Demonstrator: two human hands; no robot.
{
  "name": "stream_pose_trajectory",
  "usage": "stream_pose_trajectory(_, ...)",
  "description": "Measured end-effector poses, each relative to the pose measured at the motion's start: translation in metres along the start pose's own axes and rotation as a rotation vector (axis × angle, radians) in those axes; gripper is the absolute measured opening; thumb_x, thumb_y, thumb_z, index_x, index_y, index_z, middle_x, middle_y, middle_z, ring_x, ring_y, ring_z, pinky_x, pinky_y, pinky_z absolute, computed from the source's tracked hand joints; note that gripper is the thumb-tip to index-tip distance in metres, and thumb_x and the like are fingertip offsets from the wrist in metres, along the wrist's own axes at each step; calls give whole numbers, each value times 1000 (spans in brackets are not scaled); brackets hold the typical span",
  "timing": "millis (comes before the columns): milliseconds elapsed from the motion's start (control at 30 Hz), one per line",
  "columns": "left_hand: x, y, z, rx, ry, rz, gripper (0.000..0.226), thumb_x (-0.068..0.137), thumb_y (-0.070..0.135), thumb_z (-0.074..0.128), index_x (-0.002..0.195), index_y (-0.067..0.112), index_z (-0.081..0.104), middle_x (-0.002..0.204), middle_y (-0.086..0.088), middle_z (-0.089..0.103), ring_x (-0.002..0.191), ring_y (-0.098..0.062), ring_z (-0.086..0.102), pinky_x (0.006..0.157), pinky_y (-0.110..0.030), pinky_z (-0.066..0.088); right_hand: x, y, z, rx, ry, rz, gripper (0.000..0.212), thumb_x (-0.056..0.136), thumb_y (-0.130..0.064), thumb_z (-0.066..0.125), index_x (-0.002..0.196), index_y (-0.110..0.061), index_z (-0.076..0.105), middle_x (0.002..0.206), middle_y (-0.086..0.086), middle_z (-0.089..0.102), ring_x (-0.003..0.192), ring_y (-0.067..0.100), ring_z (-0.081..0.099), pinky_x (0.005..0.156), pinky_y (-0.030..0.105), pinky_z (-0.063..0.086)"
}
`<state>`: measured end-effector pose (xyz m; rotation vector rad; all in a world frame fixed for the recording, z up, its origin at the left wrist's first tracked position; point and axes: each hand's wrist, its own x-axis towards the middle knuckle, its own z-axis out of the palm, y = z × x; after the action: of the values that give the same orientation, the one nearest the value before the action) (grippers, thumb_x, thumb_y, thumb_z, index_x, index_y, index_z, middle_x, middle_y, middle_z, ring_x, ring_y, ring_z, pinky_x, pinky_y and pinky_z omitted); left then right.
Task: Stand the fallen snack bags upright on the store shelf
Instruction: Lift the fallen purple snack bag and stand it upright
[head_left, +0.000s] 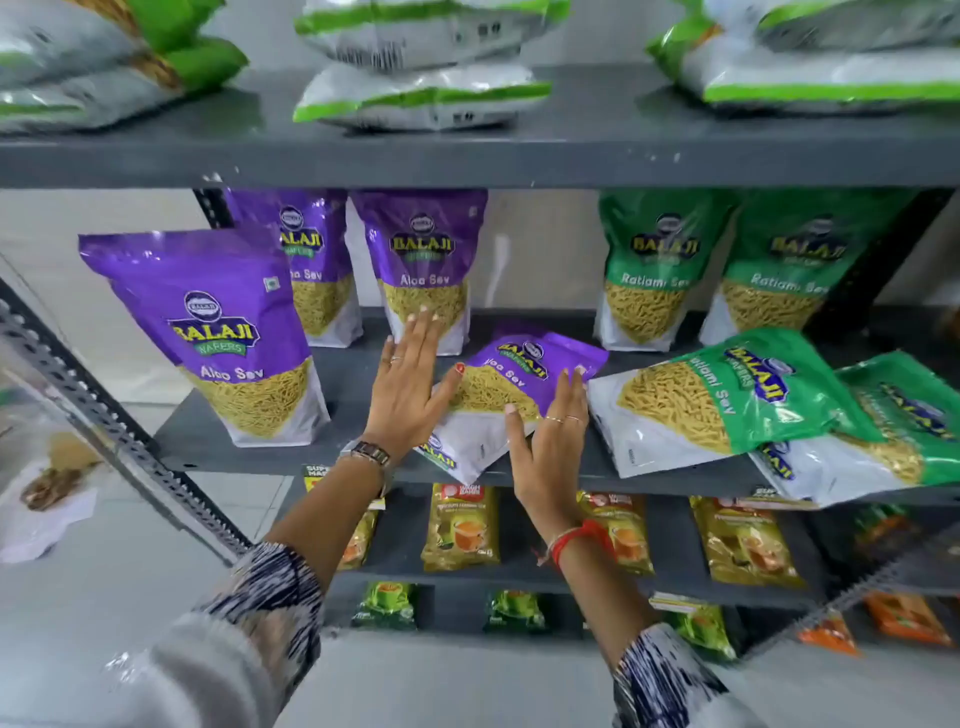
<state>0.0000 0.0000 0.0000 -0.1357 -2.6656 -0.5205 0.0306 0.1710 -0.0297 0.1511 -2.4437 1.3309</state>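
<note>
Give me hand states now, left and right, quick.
Left hand: open, fingers flat, thumb touching the fallen purple bag.
Right hand: open, resting against the same bag's other side, no closed grip.

My middle shelf (363, 358), mid-frame, carries upright purple bags (218, 332) at left, upright green bags (654, 270) at upper right, a fallen purple bag (514, 384) at centre, fallen green bags (727, 400) at right.
</note>
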Motion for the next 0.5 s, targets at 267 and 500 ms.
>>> stream_pose_trajectory(267, 54, -30, 20, -776, -190, -813, 22, 89, 12, 51, 70, 7, 60, 61, -7, 67, 61, -16, 60, 56, -21, 45, 26, 13, 39, 481, 79, 733, 25, 92, -28, 54, 100, -4, 55, 101, 11, 57, 102, 30, 56, 81, 32, 39)
stream_pose_trajectory(500, 70, -28, 32, -1032, -381, -822, 23, 87, 4, 56, 108, -3, 60, 105, -18, 63, 98, -27, 59, 98, -39, 46, 40, 26, 48, 665, 220, 965, 15, 87, -4, 51, 73, -6, 55, 93, 14, 59, 86, 24, 56, 75, 41, 46)
